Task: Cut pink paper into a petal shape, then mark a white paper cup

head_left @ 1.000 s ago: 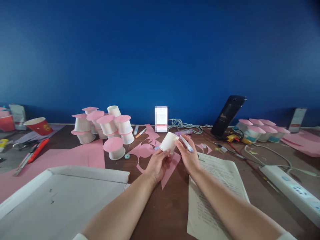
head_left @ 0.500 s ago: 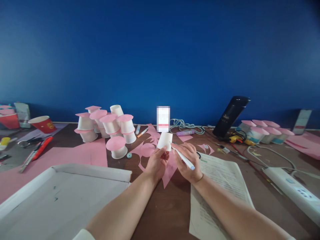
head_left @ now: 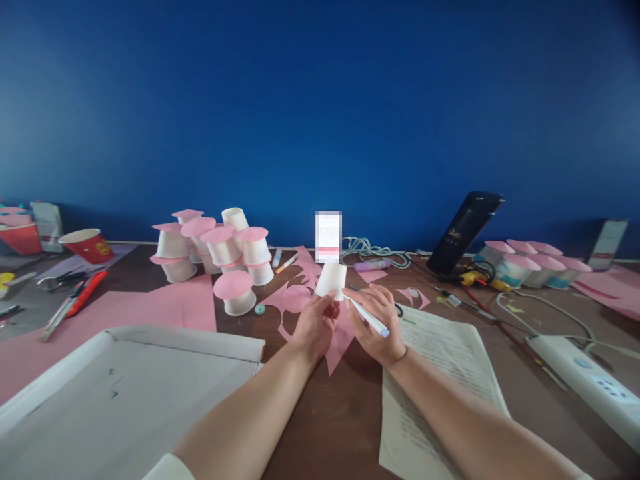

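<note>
In the middle of the head view, my left hand (head_left: 316,327) is closed round the lower part of a white paper cup (head_left: 331,279), held tilted above the table. My right hand (head_left: 377,327) grips a white marker (head_left: 367,315) with a pale blue end. The marker's tip points at the cup's side; whether it touches cannot be made out. Pink paper scraps (head_left: 343,340) with cut-out shapes lie under and behind my hands. To the left stand several white paper cups with pink paper tops, the nearest being an upturned cup (head_left: 239,305).
A white box lid (head_left: 165,393) lies front left, with a red utility knife (head_left: 86,295) beyond it. A red cup (head_left: 90,247) lies tilted. Printed sheets (head_left: 440,373), a power strip (head_left: 590,383) and a leaning black case (head_left: 463,233) are on the right. A blue wall closes the back.
The marker's tip has shifted slightly on the cup's side, and my right hand has moved a little with it. The whole view has shifted marginally.
</note>
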Demonstrator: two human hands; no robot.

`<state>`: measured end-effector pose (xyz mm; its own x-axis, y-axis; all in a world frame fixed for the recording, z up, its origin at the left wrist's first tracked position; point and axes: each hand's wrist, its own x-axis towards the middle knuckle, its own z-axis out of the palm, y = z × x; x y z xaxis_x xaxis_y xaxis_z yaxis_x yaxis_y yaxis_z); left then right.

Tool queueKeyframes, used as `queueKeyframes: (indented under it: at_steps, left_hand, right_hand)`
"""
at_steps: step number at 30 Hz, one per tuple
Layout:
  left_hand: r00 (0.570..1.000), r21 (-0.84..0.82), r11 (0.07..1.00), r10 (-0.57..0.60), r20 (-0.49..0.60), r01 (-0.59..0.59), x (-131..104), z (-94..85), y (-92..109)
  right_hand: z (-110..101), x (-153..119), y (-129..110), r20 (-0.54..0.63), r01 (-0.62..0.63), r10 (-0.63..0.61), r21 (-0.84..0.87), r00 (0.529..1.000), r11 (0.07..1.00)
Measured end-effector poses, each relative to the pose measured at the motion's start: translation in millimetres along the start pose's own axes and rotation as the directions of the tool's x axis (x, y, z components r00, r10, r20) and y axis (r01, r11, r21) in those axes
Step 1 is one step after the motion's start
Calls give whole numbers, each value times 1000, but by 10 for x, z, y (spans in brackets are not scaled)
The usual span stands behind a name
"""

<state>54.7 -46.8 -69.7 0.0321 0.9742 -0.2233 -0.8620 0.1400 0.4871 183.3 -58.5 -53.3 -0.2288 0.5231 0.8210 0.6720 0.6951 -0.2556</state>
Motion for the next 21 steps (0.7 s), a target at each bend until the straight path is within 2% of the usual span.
queueKeyframes:
  at_steps: [11,21]
  left_hand:
    - [998,35,999,-11,57,9,-45,40,16]
    - [994,77,997,0,106,-8,-26,8,4]
  right_hand:
    - [4,-11,4,26,1,-2,8,1000,1000]
    - [10,-15,2,28,5,-5,-19,1000,1000]
